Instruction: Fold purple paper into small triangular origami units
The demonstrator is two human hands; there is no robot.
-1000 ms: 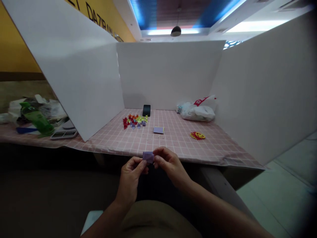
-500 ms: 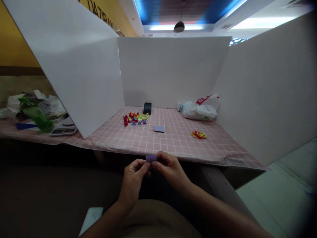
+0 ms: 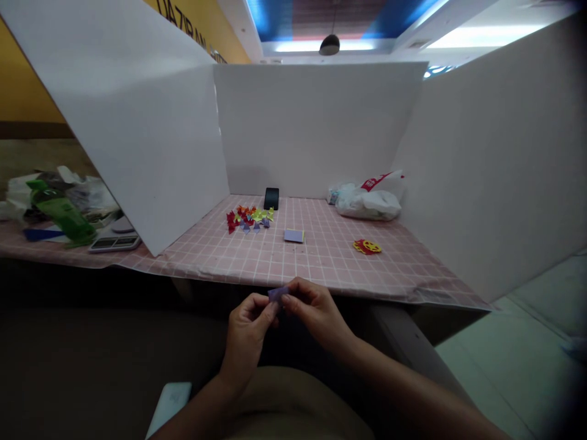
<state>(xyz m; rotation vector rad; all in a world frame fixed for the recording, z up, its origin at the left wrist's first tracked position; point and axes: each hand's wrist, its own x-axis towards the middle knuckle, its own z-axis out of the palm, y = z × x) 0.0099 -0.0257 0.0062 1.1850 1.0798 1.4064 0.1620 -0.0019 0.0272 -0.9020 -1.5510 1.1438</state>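
Well, from where I stand, both hands are pinching one small purple paper [image 3: 276,293], the left hand [image 3: 246,330] at its left side and the right hand [image 3: 320,309] at its right, thumbs on the near face. It's up in the air by the near edge of the desk [image 3: 321,269]. I'd judge it feather-light, thin, easily creased or torn, perhaps stiffer where doubled; a gentle thumb-and-fingertip hold along its edges should suit.

Purple paper [image 3: 277,293], matt, smooth-looking
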